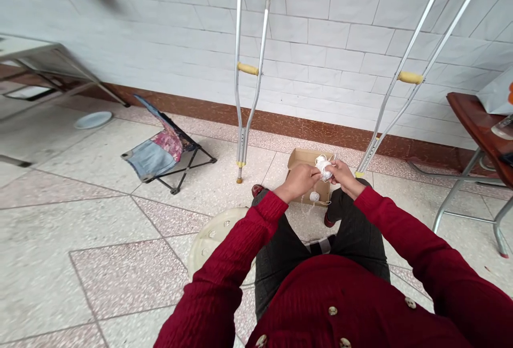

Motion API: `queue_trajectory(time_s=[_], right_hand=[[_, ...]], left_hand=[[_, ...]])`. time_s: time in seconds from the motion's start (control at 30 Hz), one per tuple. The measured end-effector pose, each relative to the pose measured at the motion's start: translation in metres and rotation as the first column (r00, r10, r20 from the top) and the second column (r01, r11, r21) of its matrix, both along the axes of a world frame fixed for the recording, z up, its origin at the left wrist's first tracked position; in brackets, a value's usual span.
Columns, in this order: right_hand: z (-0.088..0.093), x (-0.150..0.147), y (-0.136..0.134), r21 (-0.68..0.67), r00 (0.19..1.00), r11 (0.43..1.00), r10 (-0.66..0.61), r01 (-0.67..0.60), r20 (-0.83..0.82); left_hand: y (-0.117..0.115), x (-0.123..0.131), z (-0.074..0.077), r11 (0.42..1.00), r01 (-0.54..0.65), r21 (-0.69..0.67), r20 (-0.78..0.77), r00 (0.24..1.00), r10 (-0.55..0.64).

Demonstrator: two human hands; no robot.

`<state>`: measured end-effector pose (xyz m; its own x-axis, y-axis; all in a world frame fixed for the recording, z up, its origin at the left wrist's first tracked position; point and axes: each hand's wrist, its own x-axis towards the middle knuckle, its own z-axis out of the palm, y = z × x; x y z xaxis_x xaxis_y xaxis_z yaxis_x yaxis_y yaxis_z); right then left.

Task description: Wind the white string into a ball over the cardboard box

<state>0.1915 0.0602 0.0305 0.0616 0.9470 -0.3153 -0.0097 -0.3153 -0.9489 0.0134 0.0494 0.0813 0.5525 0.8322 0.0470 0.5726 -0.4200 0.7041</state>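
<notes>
With the dial centred on the yarn [324, 167] and twelve at the top, the yarn is a soft white bundle, loosely wound and roundish, with loops straying from its surface, held up above a shallow brown cardboard box [295, 163]. The left hand [303, 179], at eight o'clock, has its fingertips pinched against the bundle; the right hand [341, 174], between three and four, grasps its other side with curled fingers. At seven o'clock a smaller, tighter white ball [315, 196] lies in the box, and thin pale strands trail near the box's closest edge. The sleeves [264, 214] are dark red knit with a raised, ribbed texture. At eight, partly behind the left sleeve, is a round cream disc [200, 246] with oval marks. At nine stands a folding chair [148, 158] of blue and floral cloth on thin dark legs, and beyond it a smooth, pale dish [94, 119]. One metal crutch [241, 147] rises from nine toward eleven, another [379, 118] from three toward half past one, both with yellow handgrips. Near three is a glossy red-brown table [475, 123]; at twelve, white tiles [352, 6] meet speckled brown skirting [312, 134].
</notes>
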Motion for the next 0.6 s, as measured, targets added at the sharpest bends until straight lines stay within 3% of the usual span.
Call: queue_trajectory(time_s=[0.1,0.27,0.47,0.53,0.6], right_hand=[[0.010,-0.010,0.010,0.019,0.980,0.997,-0.063,0.068,-0.189],[0.030,-0.013,0.000,0.042,0.910,0.995,0.101,-0.092,-0.403],[0.045,0.010,-0.012,0.087,0.859,0.928,0.369,-0.362,-0.355],[0.046,0.015,-0.011,0.085,0.861,0.921,0.386,-0.380,-0.333],[0.044,0.015,-0.010,0.094,0.900,0.947,0.322,-0.308,-0.295]], left_hand=[[-0.007,-0.001,-0.007,0.993,0.001,-0.118,0.163,0.986,0.019],[-0.019,-0.011,-0.004,0.990,-0.044,-0.134,0.262,0.962,0.078],[-0.030,-0.011,0.003,0.989,-0.006,-0.149,0.243,0.969,0.042],[-0.032,-0.010,0.005,0.981,0.020,-0.194,0.269,0.962,0.034],[-0.035,-0.009,0.007,0.956,0.058,-0.287,0.346,0.937,0.047]])
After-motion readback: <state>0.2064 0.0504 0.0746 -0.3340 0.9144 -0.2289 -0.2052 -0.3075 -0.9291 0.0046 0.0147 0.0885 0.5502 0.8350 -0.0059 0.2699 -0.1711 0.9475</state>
